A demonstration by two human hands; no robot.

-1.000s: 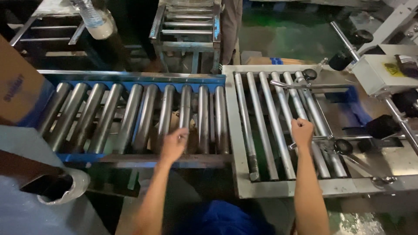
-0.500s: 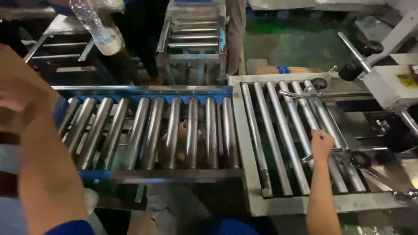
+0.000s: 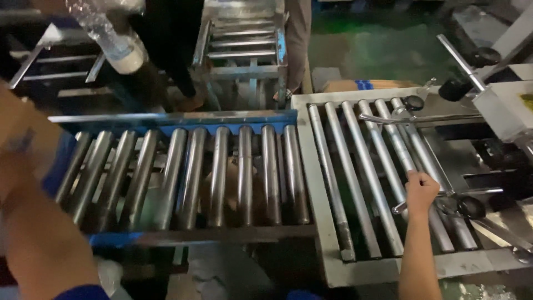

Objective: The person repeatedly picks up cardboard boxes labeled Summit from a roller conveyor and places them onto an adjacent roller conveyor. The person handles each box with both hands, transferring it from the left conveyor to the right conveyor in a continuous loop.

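Note:
My right hand (image 3: 421,191) is closed in a fist on the silver roller table (image 3: 319,183) at the right. It is wrapped around a thin metal guide bar (image 3: 477,191) that lies across the rollers, and the bar's end pokes out left of the fist. My left hand (image 3: 14,169) is blurred at the far left edge, pressed against a brown cardboard box (image 3: 25,130) with a blue patch. Whether its fingers grip the box is unclear. The blue-framed roller conveyor (image 3: 183,118) between my hands carries nothing.
A taping machine head (image 3: 508,108) with black knobs stands at the right. A second guide bar (image 3: 422,118) crosses the far rollers. Another person stands behind the conveyor beside a steel frame (image 3: 244,55). A clear plastic bottle (image 3: 111,39) hangs at the top left.
My left arm swung from the conveyor's front edge out to the box at the left. My right hand slid right and nearer along the rollers to the guide bar.

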